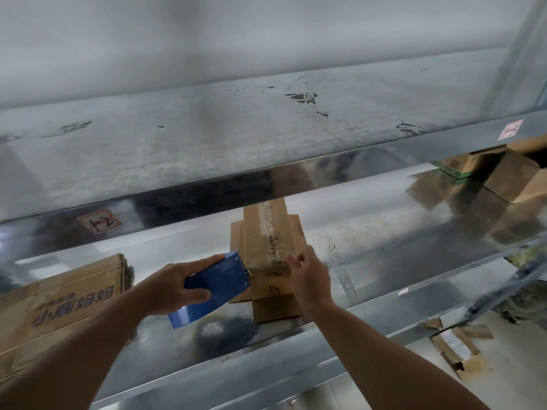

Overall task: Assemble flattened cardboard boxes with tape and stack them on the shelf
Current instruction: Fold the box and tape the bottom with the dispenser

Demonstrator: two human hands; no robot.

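Head cam: galvanised steel shelf rack (384,316). I'm working on the mid deck, and the upper deck overhangs the far end of the work. Stack of flattened brown cardboard cartons w/ printed characters (59,297) lies on the same deck, well left of my hands. Small brown cardboard box (268,244) sits dead ahead between both hands, on what looks like another flat cardboard piece. Its long axis runs away from me, front-to-back. Clear printed tape strip (270,229) follows that axis along the top seam and over the near end. Blue flat-sided tape dispenser (213,288) has its nose touching the box's near-left top corner. Left hand (174,287) is wrapped round the dispenser body. Right hand (310,279) is at the near top edge w/ fingertips (291,258) on the tape end; pinching or just pressing, can't tell. Both hands abt equally close to the box. My read: top seam abt done. Next is parting the tape at the near end, so the pull comes toward me along the long axis while the right hand pins the strip. Box not stacked yet.
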